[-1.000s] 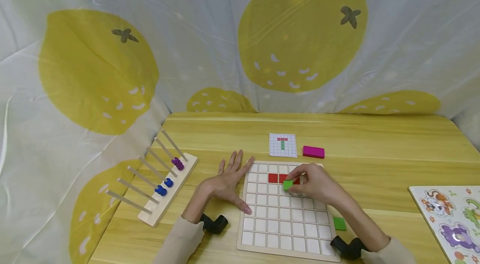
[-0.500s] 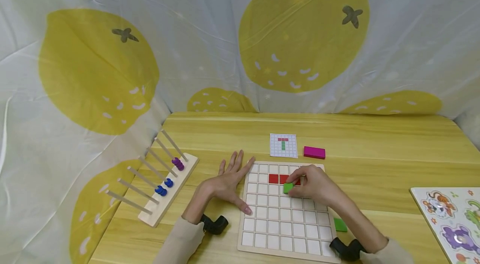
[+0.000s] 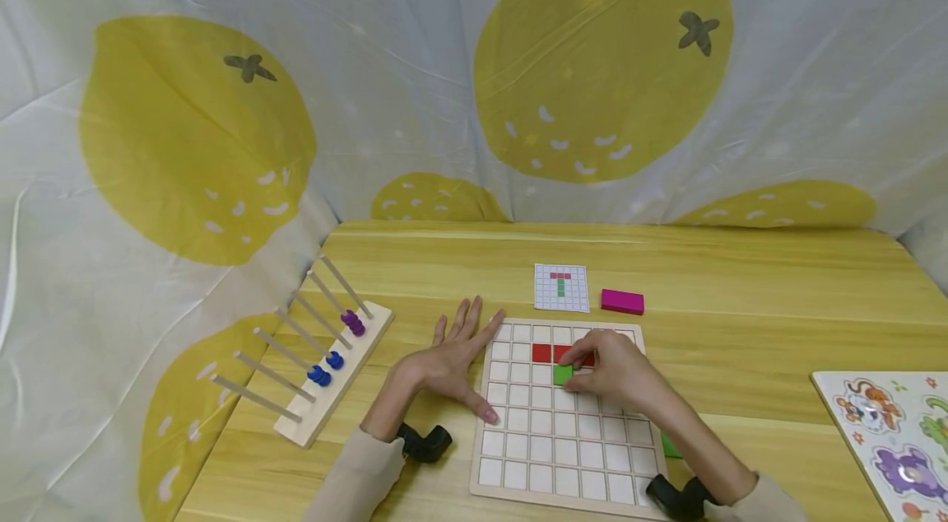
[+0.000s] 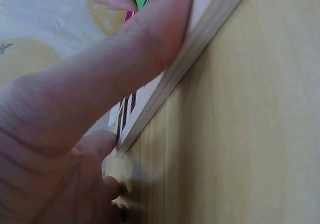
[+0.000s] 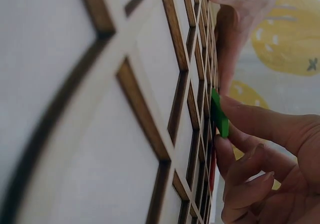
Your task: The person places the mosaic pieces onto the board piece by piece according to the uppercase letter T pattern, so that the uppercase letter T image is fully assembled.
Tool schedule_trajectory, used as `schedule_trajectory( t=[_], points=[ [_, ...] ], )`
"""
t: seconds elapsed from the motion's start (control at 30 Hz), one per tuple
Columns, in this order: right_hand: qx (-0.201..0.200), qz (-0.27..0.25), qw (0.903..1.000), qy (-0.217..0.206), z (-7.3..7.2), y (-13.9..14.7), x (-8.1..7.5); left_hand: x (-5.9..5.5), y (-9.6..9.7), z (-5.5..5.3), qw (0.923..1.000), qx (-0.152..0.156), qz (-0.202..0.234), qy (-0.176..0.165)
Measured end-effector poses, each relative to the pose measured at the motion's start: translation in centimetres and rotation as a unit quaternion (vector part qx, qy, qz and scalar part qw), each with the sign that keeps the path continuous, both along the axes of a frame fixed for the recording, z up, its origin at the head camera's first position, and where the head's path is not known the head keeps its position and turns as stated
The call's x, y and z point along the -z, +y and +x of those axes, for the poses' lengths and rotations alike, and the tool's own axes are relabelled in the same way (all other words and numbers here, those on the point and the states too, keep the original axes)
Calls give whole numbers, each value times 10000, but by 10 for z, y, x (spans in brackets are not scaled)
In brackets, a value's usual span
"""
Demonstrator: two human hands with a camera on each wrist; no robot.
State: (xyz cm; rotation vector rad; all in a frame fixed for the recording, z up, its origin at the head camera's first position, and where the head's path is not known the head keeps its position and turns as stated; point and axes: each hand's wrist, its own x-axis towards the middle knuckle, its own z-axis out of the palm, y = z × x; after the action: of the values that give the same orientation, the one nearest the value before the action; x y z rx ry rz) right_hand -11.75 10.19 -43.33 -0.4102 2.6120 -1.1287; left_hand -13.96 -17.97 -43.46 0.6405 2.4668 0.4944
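A wooden grid board (image 3: pixel 540 422) with white cells lies flat on the table. Red square tiles (image 3: pixel 541 353) fill part of its second row, the rightmost partly hidden by fingers. My right hand (image 3: pixel 618 368) pinches a green square tile (image 3: pixel 563 375) over the cell under the middle red one; the right wrist view shows this tile (image 5: pixel 218 115) tilted, at the board's surface. My left hand (image 3: pixel 448 365) is spread at the board's left edge, index finger at the top corner and thumb (image 4: pixel 115 66) lower on the rim.
Behind the board lie a pattern card (image 3: pixel 561 288) with a red and green T and a magenta block (image 3: pixel 622 302). A peg stand (image 3: pixel 336 374) with beads stands left. Another green piece (image 3: pixel 670 446) is partly behind my right forearm. An animal puzzle board (image 3: pixel 881 431) lies right.
My right hand has shifted the green tile slightly left and down, from overlapping the red row to the cell below it. My left hand stays in place.
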Motion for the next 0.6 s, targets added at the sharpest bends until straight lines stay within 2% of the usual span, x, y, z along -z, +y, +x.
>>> schedule_trajectory(
  t=[0.23, 0.6],
  points=[
    [-81, -46, 9999, 131, -2, 1, 3, 0, 0, 0, 10000, -20, -10, -18],
    [47, -120, 9999, 45, 0, 1, 4, 0, 0, 0, 10000, -38, -8, -36]
  ],
)
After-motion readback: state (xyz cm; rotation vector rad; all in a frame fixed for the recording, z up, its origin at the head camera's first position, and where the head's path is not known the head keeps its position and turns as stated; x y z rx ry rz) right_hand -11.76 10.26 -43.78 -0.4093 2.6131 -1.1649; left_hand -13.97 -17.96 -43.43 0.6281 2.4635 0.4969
